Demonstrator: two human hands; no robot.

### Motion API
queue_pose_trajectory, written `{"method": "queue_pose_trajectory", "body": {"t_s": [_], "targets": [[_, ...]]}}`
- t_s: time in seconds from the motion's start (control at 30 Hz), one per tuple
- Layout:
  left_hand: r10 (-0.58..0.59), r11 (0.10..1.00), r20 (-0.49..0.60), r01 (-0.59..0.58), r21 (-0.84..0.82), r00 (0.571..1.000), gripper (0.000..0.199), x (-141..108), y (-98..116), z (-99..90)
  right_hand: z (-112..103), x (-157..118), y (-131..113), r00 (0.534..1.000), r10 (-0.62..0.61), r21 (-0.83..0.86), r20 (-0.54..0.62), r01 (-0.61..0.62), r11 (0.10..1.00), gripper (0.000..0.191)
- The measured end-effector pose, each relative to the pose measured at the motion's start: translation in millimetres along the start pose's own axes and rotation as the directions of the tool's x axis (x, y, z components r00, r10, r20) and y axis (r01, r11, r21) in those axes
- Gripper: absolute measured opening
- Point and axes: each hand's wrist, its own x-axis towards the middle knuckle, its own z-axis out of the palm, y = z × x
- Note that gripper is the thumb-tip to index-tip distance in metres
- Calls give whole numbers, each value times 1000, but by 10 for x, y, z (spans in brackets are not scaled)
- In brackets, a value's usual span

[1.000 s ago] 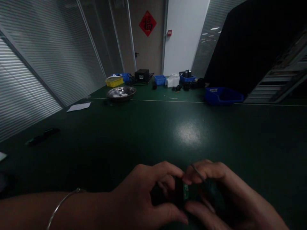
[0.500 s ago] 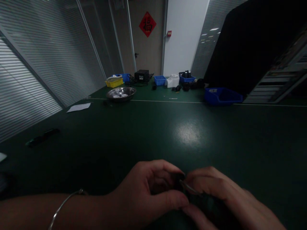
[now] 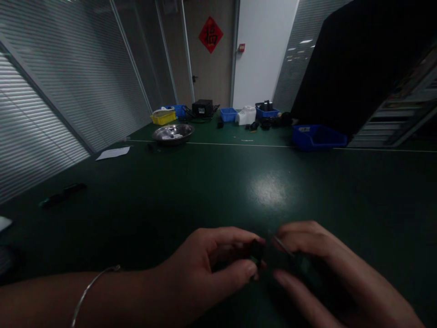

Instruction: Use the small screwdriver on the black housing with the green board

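Note:
My left hand (image 3: 211, 264) pinches a small dark block (image 3: 256, 250) between thumb and fingertips, just above the green table. A tiny green patch shows on the block's lower edge. To its right is my right hand (image 3: 327, 259), a short gap away from the block. A thin, pale, metallic-looking strip (image 3: 282, 244) lies along the inside of its index finger, and its thumb is apart from the fingertips. The strip's far end is lost in the dark palm, so its kind does not show.
On the dark green table (image 3: 191, 182) stand a steel bowl (image 3: 173, 133), a yellow basket (image 3: 164, 118), a blue bin (image 3: 319, 138) and a white housing (image 3: 246, 115) toward the back. Papers (image 3: 113, 153) and a dark elongated object (image 3: 63, 196) lie at left.
My right hand has drawn away to the right and slightly up from my left hand, taking the thin strip with it. The dark block stays in my left hand and is more visible.

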Motion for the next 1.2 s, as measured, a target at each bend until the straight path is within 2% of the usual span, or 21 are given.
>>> {"method": "queue_pose_trajectory", "body": {"t_s": [0.1, 0.23, 0.33, 0.53, 0.7, 0.93, 1.0, 1.2], "targets": [[81, 988, -36, -75, 133, 996, 29, -2, -4, -29, 19, 32, -7, 1000, 10, -48, -4, -10, 999, 14], [82, 996, -96, -80, 27, 992, 23, 11, -31, -54, 5, 50, 22, 999, 27, -62, 32, -25, 998, 16], [99, 993, -135, -89, 79, 986, 24, 26, -21, -85, -30, 50, 66, 995, 29, -35, 98, -26, 999, 18], [183, 975, -174, -156, 155, 968, 23, 45, 20, -96, -79, 23, 131, 966, -31, 62, 256, 15, 998, 42], [155, 980, -204, -125, 152, 966, 19, 44, 12, -80, -69, 14, 128, 962, -34, 80, 269, 13, 997, 43], [254, 942, -212, -193, 274, 944, 17, 22, 16, -92, -76, 44, 107, 958, -47, 65, 284, 29, 997, 44], [229, 955, -216, -177, 236, 949, 17, 27, 12, -87, -74, 43, 114, 958, -47, 76, 281, 26, 997, 44], [118, 991, -181, -128, -43, 976, 17, 81, -26, -84, -45, 14, 143, 965, -22, 160, 261, -20, 987, 46]]}}
